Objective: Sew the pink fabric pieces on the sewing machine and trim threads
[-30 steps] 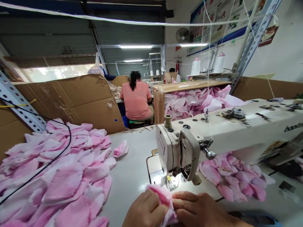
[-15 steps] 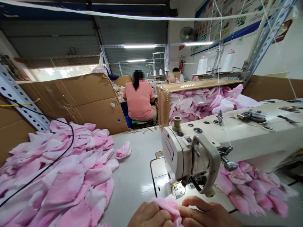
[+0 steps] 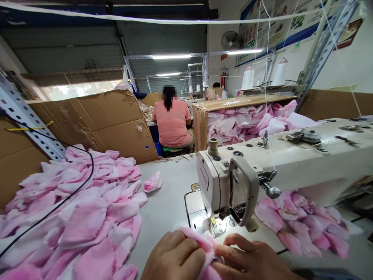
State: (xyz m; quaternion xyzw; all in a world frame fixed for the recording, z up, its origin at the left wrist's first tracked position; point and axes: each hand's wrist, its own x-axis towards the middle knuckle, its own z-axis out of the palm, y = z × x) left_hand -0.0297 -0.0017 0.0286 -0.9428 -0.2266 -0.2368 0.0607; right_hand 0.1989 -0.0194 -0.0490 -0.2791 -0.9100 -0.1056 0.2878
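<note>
step in hand: my left hand (image 3: 175,254) and right hand (image 3: 250,258) pinch a folded pink padded fabric piece (image 3: 199,241), fingers closed on it, just in front of the presser foot (image 3: 217,225) of the sewing machine (image 3: 215,182). its long axis runs toward me, far end pointing left of the foot. next move calls for seating an edge beneath that foot (not there yet).

A soft, pink-and-white padded fabric piece (image 3: 201,243) is shown bunched and folded, its lower part extending out of view. It is gathered between the left hand (image 3: 175,254) and the right hand (image 3: 247,258), with the fingers of both pressed into it. It is held above the bench (image 3: 163,217), just before the presser foot (image 3: 214,226) of a sewing machine (image 3: 291,163).
</note>
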